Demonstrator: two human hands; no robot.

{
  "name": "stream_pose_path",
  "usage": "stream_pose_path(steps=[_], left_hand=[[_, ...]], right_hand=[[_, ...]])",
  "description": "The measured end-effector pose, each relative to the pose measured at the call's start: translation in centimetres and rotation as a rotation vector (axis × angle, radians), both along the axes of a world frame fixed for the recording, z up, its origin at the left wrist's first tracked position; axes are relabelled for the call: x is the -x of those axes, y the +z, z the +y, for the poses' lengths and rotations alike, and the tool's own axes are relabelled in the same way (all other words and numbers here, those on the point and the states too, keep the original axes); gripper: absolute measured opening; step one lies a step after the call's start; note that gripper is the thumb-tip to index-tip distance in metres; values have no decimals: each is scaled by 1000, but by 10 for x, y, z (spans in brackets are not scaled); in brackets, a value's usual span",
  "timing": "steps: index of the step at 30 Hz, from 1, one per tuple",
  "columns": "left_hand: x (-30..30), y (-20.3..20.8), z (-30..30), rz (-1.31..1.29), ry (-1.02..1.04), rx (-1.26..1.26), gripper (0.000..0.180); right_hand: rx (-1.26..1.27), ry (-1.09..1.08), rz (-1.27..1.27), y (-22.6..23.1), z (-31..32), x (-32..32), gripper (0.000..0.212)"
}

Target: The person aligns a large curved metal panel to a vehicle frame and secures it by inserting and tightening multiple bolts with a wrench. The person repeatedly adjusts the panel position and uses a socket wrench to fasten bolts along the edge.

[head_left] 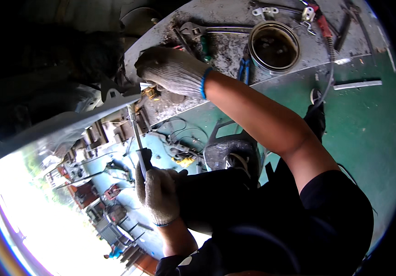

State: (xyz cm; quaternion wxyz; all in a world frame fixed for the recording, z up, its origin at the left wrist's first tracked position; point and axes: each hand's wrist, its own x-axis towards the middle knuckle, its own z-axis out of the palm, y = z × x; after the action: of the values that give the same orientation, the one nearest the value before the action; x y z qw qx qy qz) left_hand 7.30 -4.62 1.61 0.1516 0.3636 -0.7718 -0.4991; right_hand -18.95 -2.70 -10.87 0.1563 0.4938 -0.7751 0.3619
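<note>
My left hand [159, 195], in a white knit glove, is shut on the black handle of a long screwdriver [138, 138]. Its metal shaft points up toward a small brass fitting [152, 93] at the edge of a dirty grey metal workbench [225, 50]. My right hand [172, 69], also gloved with a blue cuff, reaches across to that edge and presses down just above the brass fitting. Its fingers curl over the bench rim; whether they grip the fitting is hidden.
On the bench lie an adjustable wrench [193, 31], a green-handled screwdriver [205, 48], blue-handled pliers [244, 66], a round metal ring [273, 46] and a red-handled tool [323, 24] with a cable. Beyond is green floor [368, 129] with a metal strip [356, 84].
</note>
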Motion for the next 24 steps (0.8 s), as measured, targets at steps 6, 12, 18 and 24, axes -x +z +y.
stream_pose_path(steps=[6,12,18,24], left_hand=[[-2,2,-1,48,32,65,30],[12,10,20,-153,223,70,25],[37,11,37,-82,425,-184,41],[38,-3,50,-178,371,37,35]], right_hand=[[455,165,-70,2,-51,22,14],[41,345,-260,25,-52,24,35],[-30,423,-34,24,-53,24,42],[-43,566,-354,30,-56,16,34]])
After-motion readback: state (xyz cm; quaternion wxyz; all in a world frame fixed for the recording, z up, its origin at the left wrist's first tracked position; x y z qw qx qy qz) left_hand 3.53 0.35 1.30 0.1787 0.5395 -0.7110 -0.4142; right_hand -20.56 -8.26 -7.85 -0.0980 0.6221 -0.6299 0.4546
